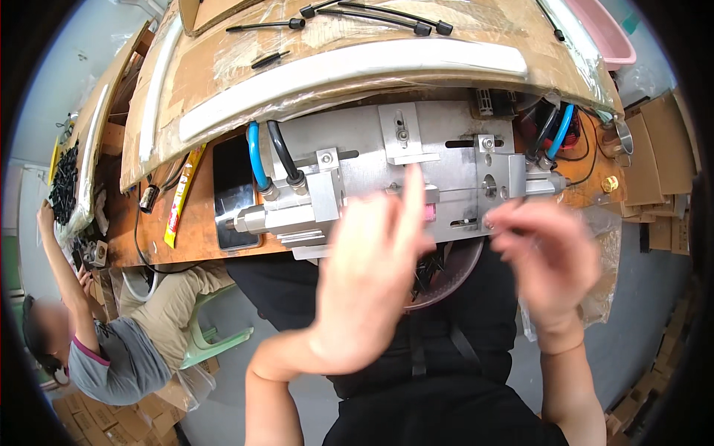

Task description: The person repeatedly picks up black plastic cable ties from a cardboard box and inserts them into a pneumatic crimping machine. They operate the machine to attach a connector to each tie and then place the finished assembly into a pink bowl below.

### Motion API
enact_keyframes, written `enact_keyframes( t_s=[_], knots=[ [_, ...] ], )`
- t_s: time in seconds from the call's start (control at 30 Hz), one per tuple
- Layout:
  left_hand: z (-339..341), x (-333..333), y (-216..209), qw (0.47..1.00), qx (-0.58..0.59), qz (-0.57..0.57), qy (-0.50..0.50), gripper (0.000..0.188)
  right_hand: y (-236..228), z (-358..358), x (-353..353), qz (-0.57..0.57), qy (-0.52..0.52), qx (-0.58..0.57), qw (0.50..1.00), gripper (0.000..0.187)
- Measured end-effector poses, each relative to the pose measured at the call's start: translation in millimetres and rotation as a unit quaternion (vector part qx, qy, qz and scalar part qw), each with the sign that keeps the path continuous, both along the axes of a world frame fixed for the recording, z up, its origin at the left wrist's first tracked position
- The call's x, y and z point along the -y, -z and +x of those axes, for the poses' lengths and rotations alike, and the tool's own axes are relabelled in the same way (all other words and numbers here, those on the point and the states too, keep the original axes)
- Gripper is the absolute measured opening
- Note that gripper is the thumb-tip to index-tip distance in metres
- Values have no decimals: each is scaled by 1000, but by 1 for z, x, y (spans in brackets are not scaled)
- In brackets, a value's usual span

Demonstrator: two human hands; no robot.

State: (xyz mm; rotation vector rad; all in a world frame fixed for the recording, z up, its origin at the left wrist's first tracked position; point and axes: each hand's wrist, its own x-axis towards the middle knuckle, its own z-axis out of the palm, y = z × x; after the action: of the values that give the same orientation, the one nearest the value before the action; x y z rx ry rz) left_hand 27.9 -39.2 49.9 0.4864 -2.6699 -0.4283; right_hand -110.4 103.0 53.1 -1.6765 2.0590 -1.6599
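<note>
A metal clamping fixture (357, 152) with two pneumatic cylinders facing each other lies across the bench in front of me. My left hand (368, 275), blurred by motion, is over its middle, the index finger stretched toward the small upright bracket (402, 137). Beside that hand a small pink part (429, 212) shows on the fixture; the hand hides what lies under it. My right hand (550, 256), also blurred, is by the right-hand block (500, 177), its thumb and fingertips pinched together. Anything between those fingertips is too smeared to name.
A pink basket (465, 279) with black pieces sits below the fixture, near my lap. Black brushes (383, 21) lie on a cardboard-covered shelf (320, 44) above. Blue air hoses (256, 152) rise from the cylinders. A phone (236, 201) lies left; a co-worker (123, 349) sits further left.
</note>
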Motion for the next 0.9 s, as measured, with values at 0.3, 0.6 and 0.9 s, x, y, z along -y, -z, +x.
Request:
enact_keyframes(
  t_s=[0.3, 0.6, 0.9],
  knots=[
    [-88, 151, -68, 983, 0, -33, -181, 14, 58, 44, 9, 84, -3, -88, 993, 61],
    [-25, 51, -46, 971, -201, -65, -113, 19, -3, 5, 24, 84, 12, -218, 972, 51],
    [11, -40, 40, 998, 11, -56, 17, 67, -66, -97, 142, 63, 52, -430, 899, 19]
  ],
)
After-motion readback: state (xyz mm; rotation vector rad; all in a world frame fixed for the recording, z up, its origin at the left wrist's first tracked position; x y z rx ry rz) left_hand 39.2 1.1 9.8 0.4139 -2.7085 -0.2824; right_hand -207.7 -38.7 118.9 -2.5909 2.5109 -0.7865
